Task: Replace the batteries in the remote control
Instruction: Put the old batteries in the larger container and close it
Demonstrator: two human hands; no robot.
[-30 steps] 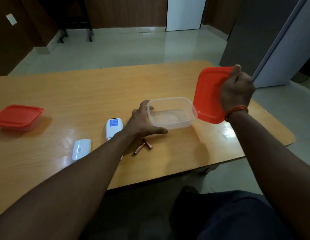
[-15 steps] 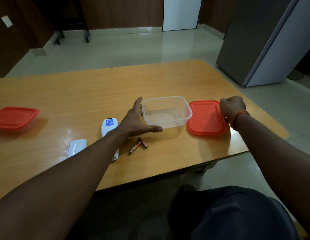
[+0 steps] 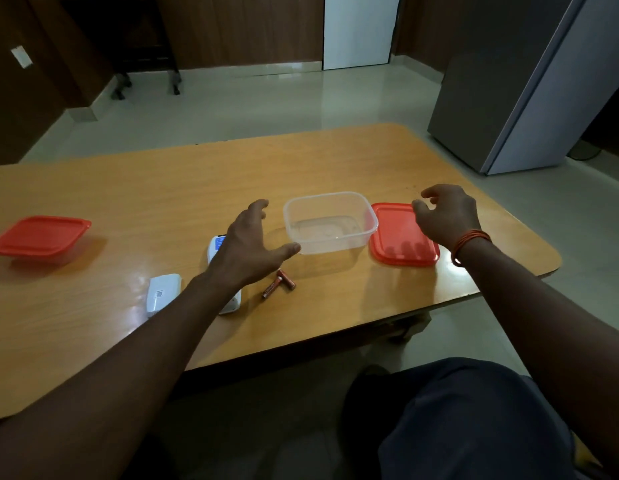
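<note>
**Caution: Loose Batteries Near Desk Edge**

Both hands are hovering empty. The left hand (image 3: 247, 247) is spreading beside the clear container (image 3: 335, 245), and the right hand (image 3: 446, 216) is curling loosely over the red lid (image 3: 401, 247). The remote control (image 3: 232, 303) is lying on the desk (image 3: 301, 161) under the left wrist. A sweeping forearm is risking rolling the two batteries (image 3: 278, 284) off.

A glossy wood-grain desk (image 3: 335, 161) carries a clear plastic container (image 3: 330, 221), its smooth red plastic lid (image 3: 398, 237) and a white plastic remote (image 3: 216, 245).
</note>
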